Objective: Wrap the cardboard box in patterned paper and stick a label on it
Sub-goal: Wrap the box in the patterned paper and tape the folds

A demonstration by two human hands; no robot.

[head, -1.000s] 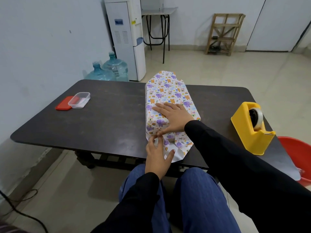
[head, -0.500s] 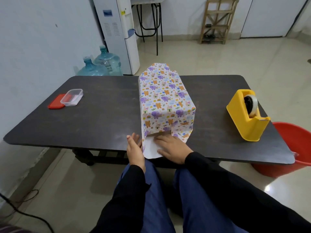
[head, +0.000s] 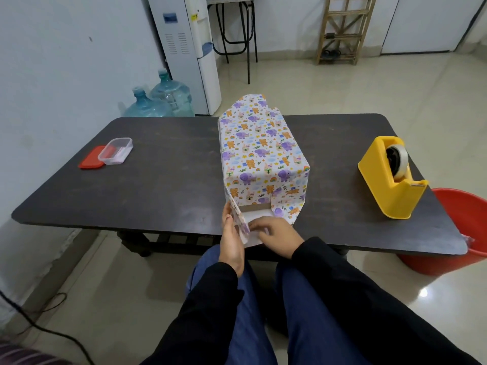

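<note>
The cardboard box (head: 253, 208) lies lengthwise in the middle of the dark surface (head: 158, 180), its top and sides covered by the patterned paper (head: 259, 151). Its near end is unfinished: a strip of bare cardboard shows under the folded-down top flap.

The left grip (head: 232, 239) is released, its straight fingers flat against the outside of the left side flap (head: 241, 219), which stands on edge. The right grip (head: 278, 233) rests knuckles-up on the white inner face of the bottom flap, fingertips at the foot of the side flap. I cannot tell whether it pinches the paper.

Nothing on this end looks taped, and the yellow tape dispenser (head: 392, 177) sits well apart to the right. Reaching for it would likely free a flap, which could spring open, or the crease could land off the corner and pucker.

Half a second ago the side flap lay lower and the left grip merely waited beside it; a second ago the right grip pressed the box's top. The box itself has not shifted.
</note>
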